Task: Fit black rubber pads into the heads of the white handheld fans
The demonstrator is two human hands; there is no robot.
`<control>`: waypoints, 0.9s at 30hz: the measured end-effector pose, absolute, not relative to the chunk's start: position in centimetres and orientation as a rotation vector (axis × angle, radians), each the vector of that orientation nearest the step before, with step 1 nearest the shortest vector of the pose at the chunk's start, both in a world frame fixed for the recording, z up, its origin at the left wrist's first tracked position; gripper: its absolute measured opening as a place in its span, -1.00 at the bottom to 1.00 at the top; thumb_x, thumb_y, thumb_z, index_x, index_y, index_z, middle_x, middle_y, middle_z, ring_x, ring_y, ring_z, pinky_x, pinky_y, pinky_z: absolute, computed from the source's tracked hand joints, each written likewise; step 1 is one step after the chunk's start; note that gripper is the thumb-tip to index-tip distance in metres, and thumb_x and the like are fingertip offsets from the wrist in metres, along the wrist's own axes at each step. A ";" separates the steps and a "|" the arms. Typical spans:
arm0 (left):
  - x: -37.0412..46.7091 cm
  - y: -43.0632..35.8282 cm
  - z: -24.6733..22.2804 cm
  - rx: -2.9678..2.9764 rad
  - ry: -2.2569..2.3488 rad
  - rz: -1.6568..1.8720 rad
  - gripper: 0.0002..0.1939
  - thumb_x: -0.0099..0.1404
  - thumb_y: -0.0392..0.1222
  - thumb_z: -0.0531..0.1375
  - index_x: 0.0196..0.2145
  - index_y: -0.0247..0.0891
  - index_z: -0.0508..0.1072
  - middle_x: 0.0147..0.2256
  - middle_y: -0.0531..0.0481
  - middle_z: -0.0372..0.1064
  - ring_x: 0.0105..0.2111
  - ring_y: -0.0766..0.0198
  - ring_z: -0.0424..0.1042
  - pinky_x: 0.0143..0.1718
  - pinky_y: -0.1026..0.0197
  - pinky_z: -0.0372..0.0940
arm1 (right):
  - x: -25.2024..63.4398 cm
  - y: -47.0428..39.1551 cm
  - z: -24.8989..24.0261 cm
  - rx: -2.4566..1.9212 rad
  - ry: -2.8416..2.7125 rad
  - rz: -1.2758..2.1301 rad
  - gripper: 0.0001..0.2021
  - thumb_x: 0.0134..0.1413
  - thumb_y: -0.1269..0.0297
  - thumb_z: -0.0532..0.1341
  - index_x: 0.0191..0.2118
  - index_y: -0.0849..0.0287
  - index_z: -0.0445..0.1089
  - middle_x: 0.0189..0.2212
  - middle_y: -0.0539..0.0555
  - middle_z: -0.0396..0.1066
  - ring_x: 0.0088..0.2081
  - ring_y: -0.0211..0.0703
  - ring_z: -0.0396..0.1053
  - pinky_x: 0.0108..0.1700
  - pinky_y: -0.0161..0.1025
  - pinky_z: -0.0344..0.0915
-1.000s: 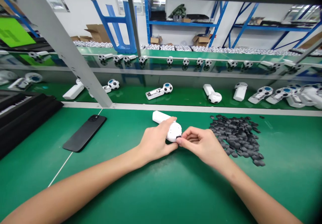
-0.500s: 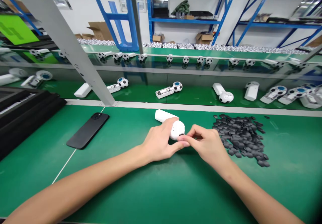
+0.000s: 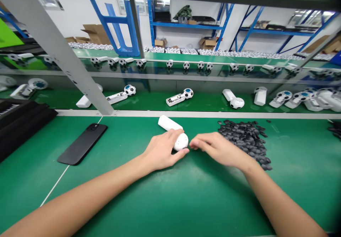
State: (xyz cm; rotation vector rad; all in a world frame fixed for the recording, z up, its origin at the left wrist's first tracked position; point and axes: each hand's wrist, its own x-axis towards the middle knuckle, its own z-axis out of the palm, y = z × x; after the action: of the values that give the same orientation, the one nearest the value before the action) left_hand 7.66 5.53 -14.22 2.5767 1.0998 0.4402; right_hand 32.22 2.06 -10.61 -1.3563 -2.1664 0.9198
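Note:
A white plastic device with a round head (image 3: pixel 181 142) and a boxy handle (image 3: pixel 167 122) lies on the green bench. My left hand (image 3: pixel 161 151) is closed round the head, thumb along its near side, with the handle pointing away to the far left. Just right of the head is my right hand (image 3: pixel 222 148), a small gap between its fingertips and the device. Its fingers are curled and pressed together; whether a small piece is inside them is hidden. Beyond that hand spreads a heap of small flat black pieces (image 3: pixel 249 137).
A black phone (image 3: pixel 84 144) lies on the left, beside a black tray-like stack (image 3: pixel 26 127). Behind a pale metal rail (image 3: pixel 197 114), several white devices with football-patterned heads (image 3: pixel 188 93) lie on a green strip. A slanted metal post (image 3: pixel 71 73) rises at the left.
My right hand has drawn back from the device's head, which it was touching at the near-right edge. My left hand keeps its hold. The camera view has shifted slightly.

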 end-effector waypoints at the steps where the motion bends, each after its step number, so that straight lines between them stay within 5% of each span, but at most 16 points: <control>1: 7.7 5.6 -14.2 2.589 1.102 0.428 -0.41 0.45 0.22 0.08 0.28 -0.14 0.19 0.12 -0.15 0.45 -0.04 -0.09 0.54 -0.18 -0.03 0.42 | 33.2 2.1 -10.0 -1.425 -2.127 0.863 -0.63 0.49 0.06 0.04 -0.17 0.09 0.55 -0.24 0.05 0.59 -0.23 -0.06 0.48 -0.16 -0.20 0.33; 5: 7.6 6.1 -14.0 2.544 1.134 0.461 -0.43 0.42 0.18 0.11 0.27 -0.10 0.22 0.12 -0.11 0.47 -0.11 -0.07 0.56 -0.19 -0.01 0.41 | 36.7 2.3 -9.1 -1.759 -2.055 0.553 -0.73 0.39 0.07 0.16 -0.18 0.02 0.59 -0.27 0.03 0.61 -0.30 -0.04 0.51 -0.28 -0.19 0.32; 16: 7.2 6.5 -14.0 2.441 1.106 0.520 -0.48 0.43 0.17 0.10 0.25 -0.03 0.27 0.16 -0.04 0.46 -0.03 -0.03 0.54 -0.05 -0.03 0.39 | 39.1 3.2 -12.3 -1.859 -2.095 0.824 -0.87 0.11 0.14 0.38 -0.25 0.04 0.57 -0.41 0.04 0.59 -0.45 -0.04 0.52 -0.51 -0.22 0.29; 22: 7.1 6.5 -14.2 2.438 1.217 0.423 -0.37 0.37 0.23 0.16 0.30 0.00 0.27 -0.09 -0.06 0.60 -0.23 -0.05 0.59 -0.22 0.01 0.40 | 38.6 3.5 -12.4 -1.874 -2.186 0.688 -0.91 0.14 0.25 0.30 -0.33 0.05 0.58 -0.43 0.05 0.58 -0.43 -0.05 0.51 -0.46 -0.21 0.30; 27: 6.7 6.7 -14.8 2.263 1.090 0.580 -0.25 0.26 0.26 0.32 0.29 -0.03 0.26 -0.02 -0.07 0.54 -0.20 0.05 0.55 -0.20 0.10 0.40 | 36.8 3.6 -12.0 -1.895 -2.164 0.461 -0.85 0.16 0.30 0.23 -0.42 0.09 0.51 -0.46 0.06 0.55 -0.44 -0.06 0.48 -0.39 -0.18 0.30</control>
State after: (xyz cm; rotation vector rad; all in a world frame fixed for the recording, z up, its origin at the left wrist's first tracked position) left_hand 6.72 6.68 -14.81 2.2630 1.0901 0.5802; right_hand 36.83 3.58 -11.97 -1.8947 -2.1638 0.4606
